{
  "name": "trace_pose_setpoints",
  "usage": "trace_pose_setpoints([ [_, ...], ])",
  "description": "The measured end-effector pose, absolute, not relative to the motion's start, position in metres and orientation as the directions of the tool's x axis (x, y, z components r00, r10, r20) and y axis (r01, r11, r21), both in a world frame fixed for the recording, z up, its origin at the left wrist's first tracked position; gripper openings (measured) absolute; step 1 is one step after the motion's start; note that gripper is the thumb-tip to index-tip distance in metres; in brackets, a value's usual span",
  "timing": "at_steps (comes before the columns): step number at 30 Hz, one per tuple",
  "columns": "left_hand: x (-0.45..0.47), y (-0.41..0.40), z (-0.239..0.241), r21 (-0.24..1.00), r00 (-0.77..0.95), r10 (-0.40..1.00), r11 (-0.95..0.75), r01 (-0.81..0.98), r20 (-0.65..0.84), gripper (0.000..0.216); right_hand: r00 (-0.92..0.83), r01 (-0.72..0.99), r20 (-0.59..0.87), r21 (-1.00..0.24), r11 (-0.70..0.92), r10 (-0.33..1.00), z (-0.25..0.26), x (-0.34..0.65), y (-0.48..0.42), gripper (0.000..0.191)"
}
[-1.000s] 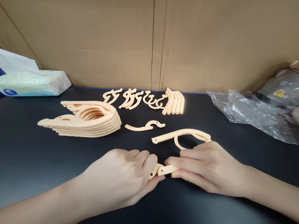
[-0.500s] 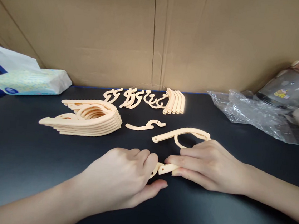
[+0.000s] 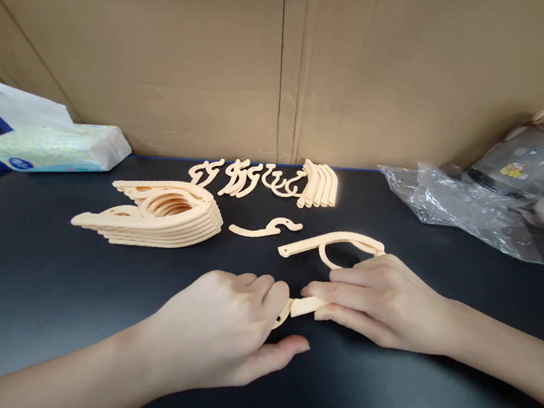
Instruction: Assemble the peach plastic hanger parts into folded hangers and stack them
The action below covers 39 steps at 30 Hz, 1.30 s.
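My left hand [image 3: 228, 330] is curled, fingers pressed onto the end of a peach plastic hanger piece [image 3: 303, 306] on the black table [image 3: 47, 283]; its thumb is stretched out below. My right hand [image 3: 379, 298] pinches the same piece from the right, fingers together. A curved hanger arm [image 3: 331, 242] lies just behind my right hand and seems joined to what it holds. A loose hook piece [image 3: 266, 227] lies beyond, in the middle.
A stack of assembled hangers [image 3: 157, 214] sits to the left. A row of hook pieces [image 3: 245, 178] and arm pieces [image 3: 319, 184] lines the cardboard wall. A tissue pack [image 3: 57, 147] is at far left; crumpled clear plastic [image 3: 463, 206] and a bag lie at right.
My left thumb has come away from the piece and stretched out lower on the table. Both hands otherwise stay at the joint.
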<state>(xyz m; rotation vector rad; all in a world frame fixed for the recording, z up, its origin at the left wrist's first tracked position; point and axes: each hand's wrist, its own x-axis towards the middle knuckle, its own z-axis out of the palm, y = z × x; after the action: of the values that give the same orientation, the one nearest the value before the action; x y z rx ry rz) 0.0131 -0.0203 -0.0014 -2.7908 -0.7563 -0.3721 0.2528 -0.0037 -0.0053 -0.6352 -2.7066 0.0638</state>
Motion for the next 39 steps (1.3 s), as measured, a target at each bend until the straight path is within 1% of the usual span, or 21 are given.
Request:
trace_pose_setpoints([
  [2, 0.013, -0.020, -0.001, -0.160, 0.841, 0.452, -0.845, 0.511, 0.297, 0.037, -0.830, 0.424, 0.353, -0.102, 0.900, 0.432, -0.006, 0.252, -0.005, 0.031],
  [7, 0.015, -0.019, -0.002, -0.182, 0.837, 0.460, -0.833, 0.522, 0.298, 0.037, -0.827, 0.419, 0.420, 0.016, 0.908, 0.375, -0.008, 0.250, -0.005, 0.030],
  [12, 0.016, -0.019, -0.004, -0.148, 0.846, 0.440, -0.855, 0.497, 0.300, 0.030, -0.845, 0.430, 0.383, 0.070, 0.900, 0.373, -0.007, 0.247, -0.006, 0.033],
  [18, 0.015, -0.019, -0.003, -0.110, 0.843, 0.470, -0.854, 0.509, 0.261, 0.028, -0.843, 0.430, 0.422, 0.159, 0.889, 0.332, -0.003, 0.246, -0.008, 0.030],
  [26, 0.015, -0.018, -0.003, -0.074, 0.831, 0.497, -0.846, 0.528, 0.250, 0.028, -0.781, 0.474, 0.510, 0.110, 0.874, 0.359, -0.001, 0.250, -0.007, 0.026],
  [30, 0.016, -0.018, -0.003, -0.088, 0.832, 0.500, -0.842, 0.532, 0.242, 0.029, -0.733, 0.508, 0.567, 0.089, 0.857, 0.375, 0.005, 0.253, -0.004, 0.025],
  [33, 0.015, -0.019, -0.003, -0.108, 0.839, 0.490, -0.845, 0.524, 0.238, 0.030, -0.681, 0.571, 0.612, 0.100, 0.815, 0.402, 0.007, 0.256, 0.001, 0.024],
  [36, 0.014, -0.020, -0.004, -0.138, 0.853, 0.461, -0.854, 0.501, 0.245, 0.029, -0.637, 0.645, 0.608, 0.085, 0.759, 0.474, 0.007, 0.259, 0.007, 0.025],
  [39, 0.014, -0.020, -0.005, -0.167, 0.864, 0.433, -0.861, 0.481, 0.256, 0.029, -0.630, 0.655, 0.569, 0.023, 0.755, 0.529, 0.005, 0.262, 0.011, 0.025],
])
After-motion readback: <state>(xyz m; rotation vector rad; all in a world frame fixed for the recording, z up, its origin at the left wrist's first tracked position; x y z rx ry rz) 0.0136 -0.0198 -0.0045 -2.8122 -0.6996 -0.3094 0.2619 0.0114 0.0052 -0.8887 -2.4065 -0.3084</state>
